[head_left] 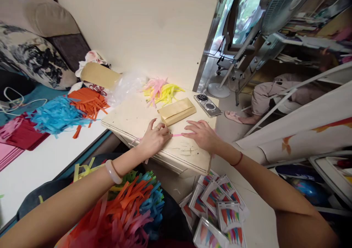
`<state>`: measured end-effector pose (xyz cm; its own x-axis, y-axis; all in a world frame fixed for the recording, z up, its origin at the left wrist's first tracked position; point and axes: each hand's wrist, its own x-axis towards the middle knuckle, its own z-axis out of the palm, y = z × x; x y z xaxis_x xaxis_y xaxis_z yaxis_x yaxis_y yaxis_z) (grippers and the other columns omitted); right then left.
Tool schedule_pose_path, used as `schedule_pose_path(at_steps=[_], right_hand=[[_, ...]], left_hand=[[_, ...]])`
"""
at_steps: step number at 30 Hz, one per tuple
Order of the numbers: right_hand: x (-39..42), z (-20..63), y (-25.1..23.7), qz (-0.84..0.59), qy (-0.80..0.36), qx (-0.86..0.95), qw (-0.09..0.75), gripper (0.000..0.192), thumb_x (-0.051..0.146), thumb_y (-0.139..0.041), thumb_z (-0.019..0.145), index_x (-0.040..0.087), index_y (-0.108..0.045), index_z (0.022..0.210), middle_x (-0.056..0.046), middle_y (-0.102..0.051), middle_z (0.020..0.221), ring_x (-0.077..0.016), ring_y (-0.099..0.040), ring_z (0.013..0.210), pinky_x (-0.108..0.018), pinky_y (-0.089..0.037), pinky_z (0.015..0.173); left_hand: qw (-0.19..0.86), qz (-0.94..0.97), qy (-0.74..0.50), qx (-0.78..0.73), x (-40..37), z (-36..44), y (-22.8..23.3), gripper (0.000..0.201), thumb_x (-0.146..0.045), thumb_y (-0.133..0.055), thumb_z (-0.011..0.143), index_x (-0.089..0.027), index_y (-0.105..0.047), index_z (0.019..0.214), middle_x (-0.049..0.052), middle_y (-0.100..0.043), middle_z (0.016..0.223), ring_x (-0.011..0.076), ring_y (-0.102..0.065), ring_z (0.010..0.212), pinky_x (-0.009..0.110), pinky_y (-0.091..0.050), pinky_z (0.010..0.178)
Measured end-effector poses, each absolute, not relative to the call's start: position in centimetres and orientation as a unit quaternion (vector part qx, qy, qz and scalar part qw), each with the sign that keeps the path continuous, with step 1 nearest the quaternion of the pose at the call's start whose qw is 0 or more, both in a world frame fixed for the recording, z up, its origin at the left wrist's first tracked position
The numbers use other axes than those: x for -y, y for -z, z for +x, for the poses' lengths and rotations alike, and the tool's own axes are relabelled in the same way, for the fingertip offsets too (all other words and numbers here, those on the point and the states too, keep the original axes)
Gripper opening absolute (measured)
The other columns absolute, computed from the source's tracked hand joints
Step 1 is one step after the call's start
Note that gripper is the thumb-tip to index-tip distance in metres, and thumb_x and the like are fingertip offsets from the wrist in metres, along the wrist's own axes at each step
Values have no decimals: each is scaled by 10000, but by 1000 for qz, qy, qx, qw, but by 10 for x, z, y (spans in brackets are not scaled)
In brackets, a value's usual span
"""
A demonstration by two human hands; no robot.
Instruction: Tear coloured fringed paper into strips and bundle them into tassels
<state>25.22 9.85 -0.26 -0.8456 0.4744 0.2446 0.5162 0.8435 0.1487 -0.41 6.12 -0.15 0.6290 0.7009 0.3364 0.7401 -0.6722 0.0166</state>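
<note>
A narrow pink strip (pixel 177 134), paper or fabric, runs straight between my two hands over the cream tabletop (pixel 148 117). My left hand (pixel 154 141) has its fingers curled and fingertips pressed on the strip's left part; a loose length trails past the wrist. With fingers bent forward, my right hand (pixel 202 135) holds the strip's other part against the surface, the thumb hidden. Just beyond the hands lies a folded kraft-paper packet (pixel 177 111). Behind it sit pink strips (pixel 155 85) and yellow strips (pixel 165 94) in a heap. A phone in a clear case (pixel 208 105) lies to the right.
Orange, blue and pink fringe (pixel 118 207) covers my lap. Packaged colourful pieces (pixel 217 207) are piled on the floor below right. Blue fringe (pixel 56 114) and orange fringe (pixel 89 101) lie on the white surface at left. A standing fan (pixel 286 9) and a seated person's leg (pixel 261 97) are at right.
</note>
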Motion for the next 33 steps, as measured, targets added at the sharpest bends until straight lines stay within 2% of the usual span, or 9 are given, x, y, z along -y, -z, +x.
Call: schedule_pose_path(at_steps=[3, 6, 11, 14, 17, 20, 24, 27, 33], right_hand=[[-104, 256, -3, -273, 105, 951, 101, 223, 184, -483, 914, 210, -691, 992, -64, -678, 1040, -206, -554, 1029, -386, -288, 887], [-105, 245, -6, -284, 107, 948, 97, 231, 190, -481, 909, 149, -681, 802, -77, -682, 847, -173, -573, 819, -351, -329, 819], [-98, 221, -9, -371, -41, 917, 138, 107, 209, -583, 820, 143, -651, 771, -56, -662, 774, -157, -583, 750, -284, -387, 728], [-96, 217, -16, -404, -220, 872, 168, 240, 359, -561, 852, 139, -658, 850, -42, -674, 779, -146, -595, 701, -252, -420, 638], [-91, 213, -27, -354, -530, 759, 134, 415, 512, -519, 852, 129, -678, 841, -52, -692, 797, -163, -622, 749, -269, -465, 686], [-82, 201, -39, -311, -660, 670, 136, 431, 556, -583, 798, 141, -693, 764, -51, -696, 778, -159, -628, 751, -278, -478, 743], [-69, 176, -54, -322, -573, 700, 279, 390, 546, -661, 738, 170, -739, 805, -76, -692, 980, -196, -623, 939, -321, -459, 869], [-64, 155, -63, -295, -505, 736, 341, 334, 504, -709, 705, 190, -761, 808, -82, -612, 1219, -229, -546, 1151, -344, -387, 1008], [-69, 130, -62, -299, -547, 721, 305, 370, 495, -717, 678, 145, -765, 788, -77, -737, 826, -246, -666, 869, -370, -491, 846]], left_hand=[[105, -916, 124, 366, -64, 5, -4, 224, -107, -480, 854, -177, -685, 798, 82, -653, 848, 264, -536, 988, 583, -237, 1044], [144, -919, 105, 352, -68, 21, -6, 227, -78, -498, 831, -133, -676, 701, 106, -644, 753, 270, -567, 895, 586, -265, 1022], [188, -918, 106, 332, -73, 33, 3, 228, -63, -484, 844, -99, -675, 726, 123, -644, 733, 238, -587, 749, 491, -409, 890], [210, -921, 135, 299, -69, 22, 0, 262, -65, -434, 883, -97, -658, 751, 93, -634, 728, 198, -594, 709, 420, -451, 867], [212, -918, 209, 264, -60, 6, -14, 303, -63, -359, 921, -111, -645, 836, 74, -642, 770, 162, -601, 708, 420, -440, 947], [161, -897, 296, 287, -52, -9, -32, 280, -134, -366, 945, -149, -644, 914, 74, -658, 832, 160, -618, 782, 405, -474, 927], [46, -786, 468, 403, -44, -18, -50, 161, -215, -517, 893, -175, -671, 876, 45, -657, 770, 137, -624, 714, 262, -527, 661], [-41, -694, 566, 444, -39, -19, -58, 89, -199, -598, 821, -174, -675, 783, 15, -648, 712, 116, -618, 655, 232, -524, 617], [-91, -640, 612, 455, -33, -26, -58, 77, -209, -627, 780, -163, -679, 746, 25, -659, 723, 140, -644, 723, 267, -536, 680]])
